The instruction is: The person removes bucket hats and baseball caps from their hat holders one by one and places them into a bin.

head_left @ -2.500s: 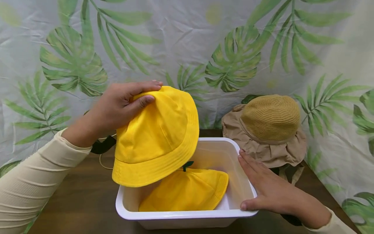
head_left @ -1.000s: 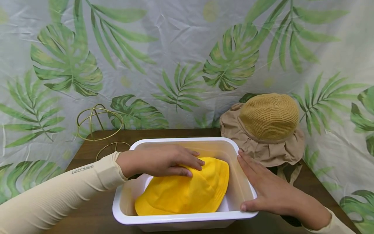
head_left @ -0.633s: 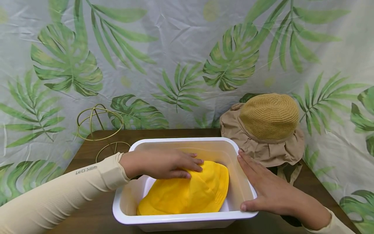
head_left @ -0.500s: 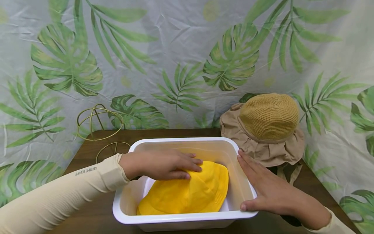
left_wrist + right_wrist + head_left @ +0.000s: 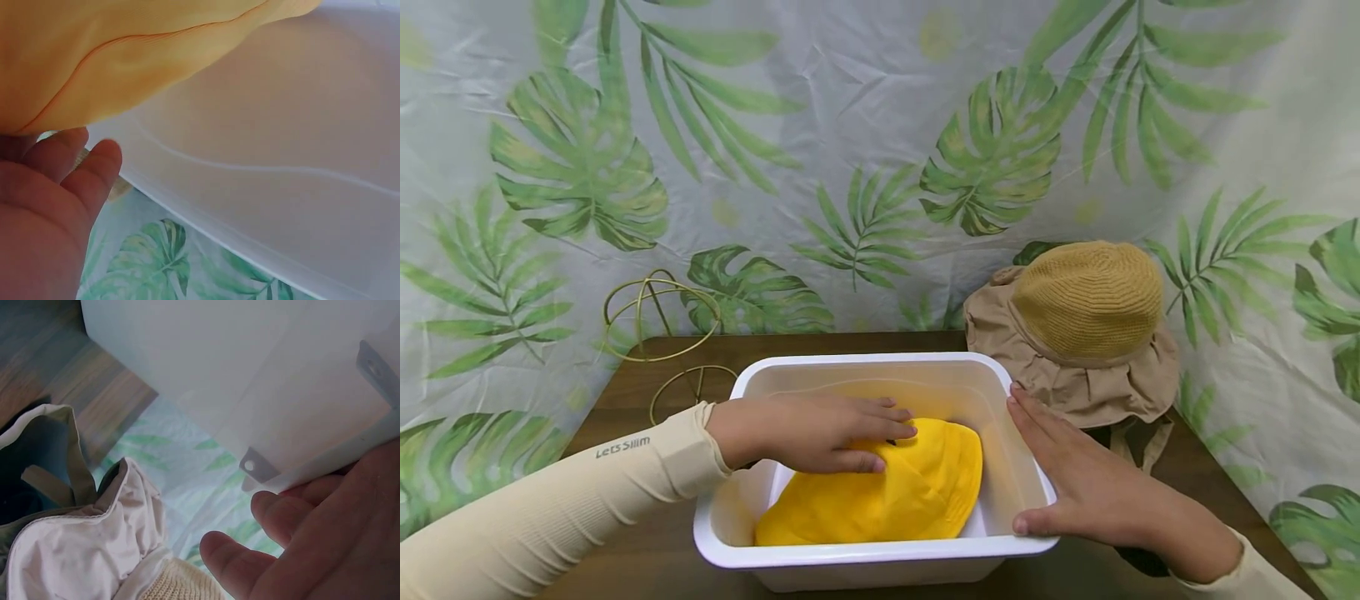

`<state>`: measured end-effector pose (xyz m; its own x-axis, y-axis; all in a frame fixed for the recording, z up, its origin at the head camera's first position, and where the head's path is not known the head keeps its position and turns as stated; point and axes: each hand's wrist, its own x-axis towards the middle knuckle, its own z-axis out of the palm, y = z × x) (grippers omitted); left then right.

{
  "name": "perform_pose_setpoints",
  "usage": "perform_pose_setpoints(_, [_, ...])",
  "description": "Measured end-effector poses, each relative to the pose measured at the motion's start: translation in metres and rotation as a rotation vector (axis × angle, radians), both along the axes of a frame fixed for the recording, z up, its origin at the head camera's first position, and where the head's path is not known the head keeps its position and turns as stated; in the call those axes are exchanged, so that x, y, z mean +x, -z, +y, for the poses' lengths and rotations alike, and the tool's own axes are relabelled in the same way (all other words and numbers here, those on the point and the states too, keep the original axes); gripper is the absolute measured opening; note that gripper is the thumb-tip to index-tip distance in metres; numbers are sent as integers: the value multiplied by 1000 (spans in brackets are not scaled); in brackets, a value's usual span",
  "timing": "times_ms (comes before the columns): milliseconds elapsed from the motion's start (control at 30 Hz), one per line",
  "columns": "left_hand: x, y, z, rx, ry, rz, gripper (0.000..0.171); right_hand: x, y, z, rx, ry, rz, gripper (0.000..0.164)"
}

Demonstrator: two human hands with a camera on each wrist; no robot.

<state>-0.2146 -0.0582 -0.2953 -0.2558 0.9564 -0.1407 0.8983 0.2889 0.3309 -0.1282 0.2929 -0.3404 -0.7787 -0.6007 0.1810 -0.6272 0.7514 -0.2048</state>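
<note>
A yellow bucket hat (image 5: 917,492) lies in the white plastic bin (image 5: 820,554), crown up. My left hand (image 5: 820,433) lies flat across the hat's crown, fingers straight, reaching in over the bin's left side. From the left wrist, the yellow cloth (image 5: 125,69) hangs above the fingers beside the bin's pale inner wall. A small dark bit shows by the fingertips on the crown. Any hat underneath is hidden. My right hand (image 5: 1097,492) rests on the bin's right rim, fingers extended along it and thumb at the front corner.
Behind the bin on the right, a tan knitted hat (image 5: 1090,304) with a ruffled brim and straps sits on the dark wooden table (image 5: 632,392). A gold wire stand (image 5: 658,321) stands at back left. A leaf-print cloth (image 5: 865,108) hangs behind.
My left hand has lowered the yellow hat into the bin, over another yellow hat with a green sprout, and loosened its grip. My right hand has stayed on the rim.
</note>
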Motion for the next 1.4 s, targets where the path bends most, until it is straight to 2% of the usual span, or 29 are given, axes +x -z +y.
perform_pose_setpoints(167, [6, -8, -11, 75, -26, 21, 54, -1, 1, 0, -12, -2, -5, 118])
perform_pose_setpoints(267, [11, -14, -21, 98, -69, 37, 56, -2, 2, 0, -13, -2, -3, 119])
perform_pose_setpoints(500, [22, -35, -42, 152, -126, 202, 58, -1, 2, -1, -22, -10, 23, 119])
perform_pose_setpoints(567, [25, -38, -52, 190, -165, 229, 60, -1, 2, 0, -25, -6, 21, 119])
perform_pose_setpoints(633, [29, -37, -63, 235, -234, 248, 63, 0, 3, 0, -27, -3, 18, 119])
perform_pose_setpoints(700, [36, -33, -75, 290, -305, 280, 66, 0, 4, 0, -28, 0, 18, 119])
perform_pose_setpoints(833, [53, -17, -98, 362, -454, 345, 73, -2, 5, 0, -24, -5, 31, 120])
perform_pose_setpoints(933, [66, -4, -111, 347, -561, 390, 80, -3, 5, 0, -20, -12, 40, 120])
perform_pose_setpoints(1033, [79, 8, -121, 312, -639, 433, 89, -2, 3, -1, -19, -13, 43, 120])
perform_pose_setpoints(1133, [90, 18, -126, 301, -683, 449, 98, -1, 2, -2, -14, -8, 48, 120])
perform_pose_setpoints(1233, [98, 28, -129, 303, -697, 454, 104, -1, 2, -2, -8, -6, 58, 120])
perform_pose_setpoints(1400, [107, 42, -126, 267, -717, 433, 109, 0, 2, -2, -10, -6, 50, 119])
